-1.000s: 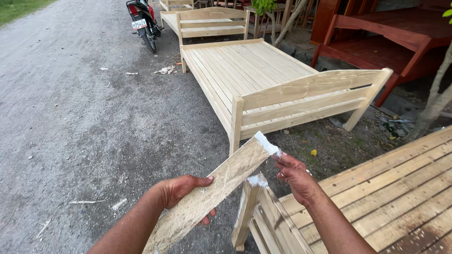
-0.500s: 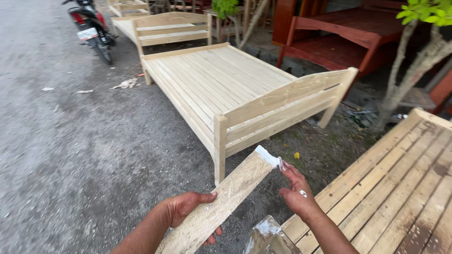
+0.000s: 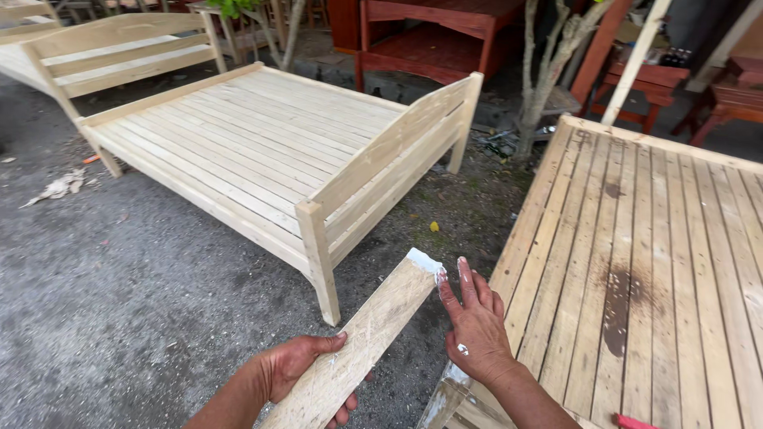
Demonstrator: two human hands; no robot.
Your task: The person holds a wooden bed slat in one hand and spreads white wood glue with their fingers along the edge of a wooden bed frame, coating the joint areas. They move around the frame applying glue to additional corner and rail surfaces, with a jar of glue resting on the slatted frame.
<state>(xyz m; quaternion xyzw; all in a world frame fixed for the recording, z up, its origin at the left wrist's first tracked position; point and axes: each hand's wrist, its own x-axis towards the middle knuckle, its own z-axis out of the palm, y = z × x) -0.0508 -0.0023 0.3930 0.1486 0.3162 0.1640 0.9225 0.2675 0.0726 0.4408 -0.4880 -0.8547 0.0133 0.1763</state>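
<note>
My left hand (image 3: 298, 373) grips a short pale wooden board (image 3: 362, 342) from underneath, near its lower end. The board points up and to the right. Its far end is smeared with white paste or glue. My right hand (image 3: 475, 322) is open, fingers straight, with its fingertips right at that smeared end. White smears also show on the back of my right hand. Under my right wrist sits the top of a wooden frame piece (image 3: 449, 397), also smeared white.
An unfinished pale wooden bed frame (image 3: 262, 151) stands ahead on grey gravel. A slatted wooden platform (image 3: 660, 262) with dark stains lies at right. Another bed frame (image 3: 95, 48) is at the back left, red-brown furniture (image 3: 421, 40) and thin tree trunks (image 3: 548, 71) behind.
The view has swung to the right, so the motorbike is out of sight. My right hand has opened off the board's smeared end. The left hand still holds the board.
</note>
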